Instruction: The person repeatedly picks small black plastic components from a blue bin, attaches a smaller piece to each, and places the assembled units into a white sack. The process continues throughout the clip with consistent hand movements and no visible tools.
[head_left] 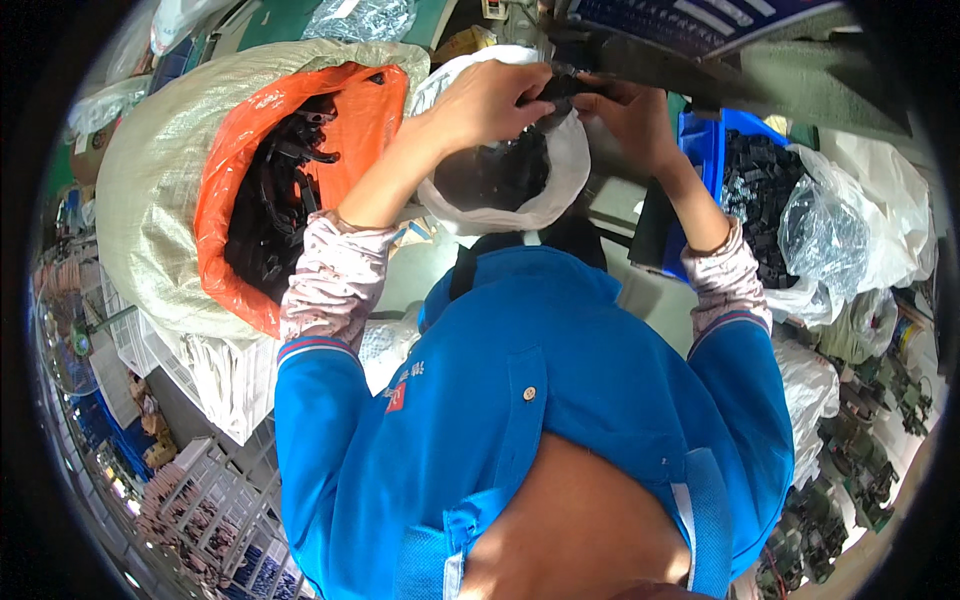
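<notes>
A small black part (566,87) is held between my two hands in front of a dark machine; its exact shape is hard to make out. My left hand (493,101) is closed, thumb and fingers pinching the part's left end. On the other end, the fingers of my right hand (630,116) are closed too. Below both hands, an open white bag (570,170) holds dark pieces (492,178) at its bottom.
On the left stands a large woven sack (150,190) with an orange liner (355,115), full of black plastic parts (280,185). To the right, a blue bin (697,150) holds small black pieces (762,165) beside clear plastic bags (825,235). The machine (760,85) overhangs my right hand.
</notes>
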